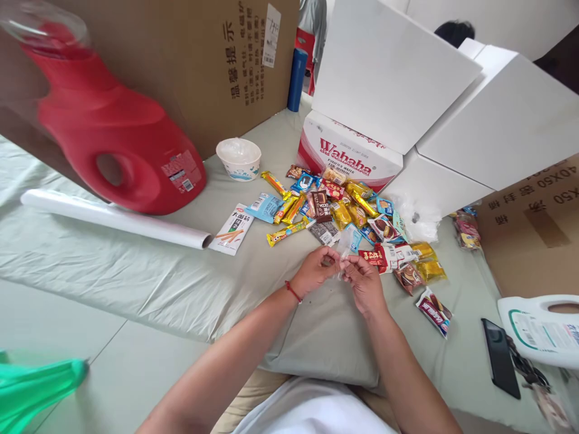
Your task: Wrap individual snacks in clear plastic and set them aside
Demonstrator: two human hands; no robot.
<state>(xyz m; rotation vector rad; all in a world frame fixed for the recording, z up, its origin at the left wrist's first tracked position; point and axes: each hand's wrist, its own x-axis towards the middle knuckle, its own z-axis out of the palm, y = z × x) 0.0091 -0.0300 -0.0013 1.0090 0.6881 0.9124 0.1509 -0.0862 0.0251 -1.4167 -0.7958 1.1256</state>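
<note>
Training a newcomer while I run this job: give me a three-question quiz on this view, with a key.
1. What do the left hand and right hand pinch between them?
2. True or false: the black phone lies to the right of the snack pile.
3. Which large word is printed on the red-and-white box? A) Banana B) Wahaha C) Sunrise

Key:
1. Clear plastic.
2. True.
3. B.

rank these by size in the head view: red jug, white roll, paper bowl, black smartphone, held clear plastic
Red jug
White roll
Paper bowl and black smartphone: too alike to rank
Held clear plastic, partly covered
</note>
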